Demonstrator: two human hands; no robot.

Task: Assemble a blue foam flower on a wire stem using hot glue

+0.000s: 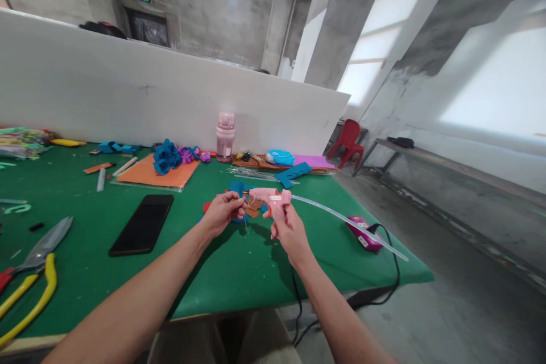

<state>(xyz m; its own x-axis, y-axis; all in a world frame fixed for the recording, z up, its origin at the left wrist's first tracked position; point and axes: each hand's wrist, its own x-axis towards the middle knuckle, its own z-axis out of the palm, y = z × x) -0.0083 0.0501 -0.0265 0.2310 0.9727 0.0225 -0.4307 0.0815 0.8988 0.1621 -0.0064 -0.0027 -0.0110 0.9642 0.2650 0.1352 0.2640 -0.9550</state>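
A pink glue gun [271, 198] is gripped in the right hand [286, 228], fingers closed around its handle, nozzle turned toward the left hand [222, 211], and a long clear glue stick [341, 219] is seen trailing from its back toward the counter's right edge; the left hand is pinched shut on a small felt piece [251, 206], brownish, held just at the nozzle, above the middle of the green counter [239, 278] and nearer its front edge than the white partition [128, 91] at the back. Blue felt scraps [235, 187] are seen lying just behind the hands. The black cord [394, 273] is draped over the front right corner, past a magenta box [363, 233]. For a clean bead, the nozzle is best kept touching or just beside the felt's edge, the trigger squeezed gently, and the fingertips kept clear of the hot tip, so it would be judged. A black phone [143, 223] is lying left of the hands, large shears with yellow handles [29, 273] at the front left corner, blue felt roses [166, 157] and a pink bottle [225, 135] along the back edge
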